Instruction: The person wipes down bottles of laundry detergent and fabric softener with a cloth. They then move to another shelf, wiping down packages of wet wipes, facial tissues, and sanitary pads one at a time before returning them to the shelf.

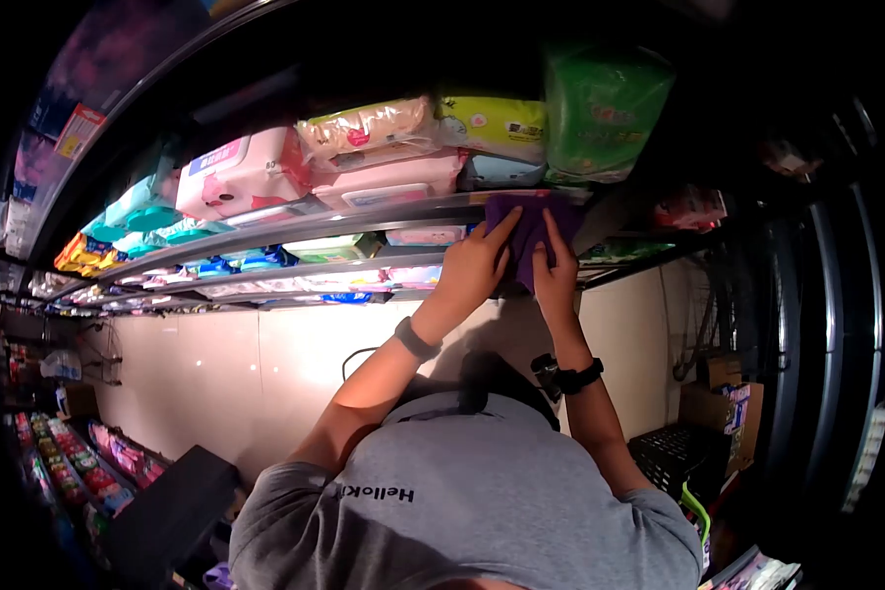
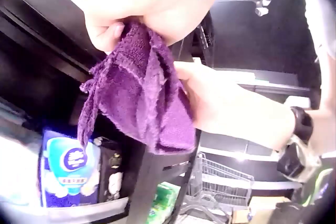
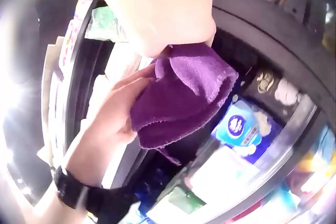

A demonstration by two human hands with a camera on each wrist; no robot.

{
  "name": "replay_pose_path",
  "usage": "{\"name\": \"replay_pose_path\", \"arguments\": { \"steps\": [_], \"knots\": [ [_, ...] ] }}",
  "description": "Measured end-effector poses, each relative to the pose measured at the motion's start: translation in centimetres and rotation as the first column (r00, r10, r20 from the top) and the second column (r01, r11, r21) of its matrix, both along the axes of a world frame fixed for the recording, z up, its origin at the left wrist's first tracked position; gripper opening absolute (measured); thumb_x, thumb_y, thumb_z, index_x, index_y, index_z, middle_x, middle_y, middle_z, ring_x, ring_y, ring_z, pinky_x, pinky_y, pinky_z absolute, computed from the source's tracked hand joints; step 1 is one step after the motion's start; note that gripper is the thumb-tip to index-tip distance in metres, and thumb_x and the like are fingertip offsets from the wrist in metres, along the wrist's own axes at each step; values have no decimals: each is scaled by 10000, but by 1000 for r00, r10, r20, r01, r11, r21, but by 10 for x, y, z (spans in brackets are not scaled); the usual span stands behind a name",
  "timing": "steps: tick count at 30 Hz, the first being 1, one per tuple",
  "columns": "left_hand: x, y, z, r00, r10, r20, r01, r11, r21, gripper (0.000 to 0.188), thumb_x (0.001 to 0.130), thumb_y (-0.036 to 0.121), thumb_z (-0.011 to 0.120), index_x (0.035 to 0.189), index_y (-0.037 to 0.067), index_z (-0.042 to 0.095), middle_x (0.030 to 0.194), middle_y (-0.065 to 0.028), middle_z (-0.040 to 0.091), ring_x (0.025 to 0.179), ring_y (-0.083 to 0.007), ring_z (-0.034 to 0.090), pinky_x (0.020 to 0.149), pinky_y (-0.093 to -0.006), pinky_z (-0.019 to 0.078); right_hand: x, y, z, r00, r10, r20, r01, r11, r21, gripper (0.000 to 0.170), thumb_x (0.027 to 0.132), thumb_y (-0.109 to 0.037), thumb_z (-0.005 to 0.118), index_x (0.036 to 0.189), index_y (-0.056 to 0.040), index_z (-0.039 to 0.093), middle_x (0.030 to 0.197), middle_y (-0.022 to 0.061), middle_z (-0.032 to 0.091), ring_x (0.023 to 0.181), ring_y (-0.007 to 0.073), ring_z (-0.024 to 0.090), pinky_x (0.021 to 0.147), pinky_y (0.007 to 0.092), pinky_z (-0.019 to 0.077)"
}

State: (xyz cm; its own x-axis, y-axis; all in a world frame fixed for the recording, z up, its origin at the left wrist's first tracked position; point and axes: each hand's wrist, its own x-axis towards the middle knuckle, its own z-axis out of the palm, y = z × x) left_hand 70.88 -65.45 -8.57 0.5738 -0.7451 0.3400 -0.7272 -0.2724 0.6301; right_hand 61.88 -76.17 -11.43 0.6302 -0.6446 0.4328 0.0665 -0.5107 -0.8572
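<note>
12 taken as straight ahead of me. Purple cloth lies just on the 1 o'clock side of 12, between my hands, at the shelf rail. Left hand grips it from my side; cloth lies toward 2 from there. Right hand also grips it; cloth lies toward 11. Neither hand nearer: both in contact, each with bunched fabric gathered under it in its wrist view.

Long axis hard to fix, cloth being folded; from above it tapers toward 6, wide end at 12. Rail comes in from 9, so cloth sits across its line. Overlaps the rail; can't tell how hard it presses. Green pack stands near, at 1 from the cloth; lime pack at 11.

My judgement: what counts for the next shift is cloth crosswise to rail, hands flanking it, packs close beyond.
</note>
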Motion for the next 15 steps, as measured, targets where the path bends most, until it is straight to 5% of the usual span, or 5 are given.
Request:
{"name": "replay_pose_path", "arguments": {
  "steps": [2, 4, 6, 9, 15],
  "knots": [
    [10, 23, -4, 999, 54, 6, -54, 998, -40, 524, 742, 85, 567, 1241, 185, 442, 767, -176, 559, 656, -354, 571, 577, -416, 474, 15, 12, -6, 994, 79, 78, -78, 997, -13, 434, 784, 17, 450, 1211, -59, 482, 956, 161, 607, 790, 113, 552, 696, 259, 435],
    [16, 48, 0, 985, 173, -25, -174, 984, -33, 545, 733, 55, 567, 1243, 199, 439, 783, -174, 566, 665, -362, 567, 580, -415, 463, 27, 27, -1, 973, 214, -83, -209, 976, 62, 445, 773, 1, 471, 1207, -95, 492, 900, 191, 605, 755, 165, 607, 655, 280, 456],
    [23, 73, -3, 956, 294, -5, -294, 956, -10, 557, 725, 41, 572, 1243, 197, 441, 779, -175, 564, 666, -357, 566, 584, -405, 458, 48, 43, 1, 957, 288, -29, -289, 951, -112, 457, 739, -29, 509, 1187, -115, 507, 774, 198, 596, 625, 325, 583, 567, 351, 463],
    [31, 101, -2, 890, 455, -8, -454, 889, -62, 565, 700, -42, 557, 1229, 138, 473, 735, -200, 562, 588, -311, 528, 586, -315, 443, 73, 69, 12, 892, 429, -142, -446, 888, -113, 497, 714, -48, 526, 1200, -146, 494, 593, 180, 549, 518, 317, 566, 497, 400, 443],
    [53, 130, -10, 824, 558, -100, -567, 808, -161, 502, 723, -37, 514, 1203, 109, 503, 662, -160, 556, 515, -141, 439, 527, -263, 403, 104, 106, 11, 885, 360, -296, -457, 796, -397, 570, 703, -128, 518, 1260, -189, 414, 488, 143, 523, 457, 330, 549, 481, 435, 461]
  ]
}}
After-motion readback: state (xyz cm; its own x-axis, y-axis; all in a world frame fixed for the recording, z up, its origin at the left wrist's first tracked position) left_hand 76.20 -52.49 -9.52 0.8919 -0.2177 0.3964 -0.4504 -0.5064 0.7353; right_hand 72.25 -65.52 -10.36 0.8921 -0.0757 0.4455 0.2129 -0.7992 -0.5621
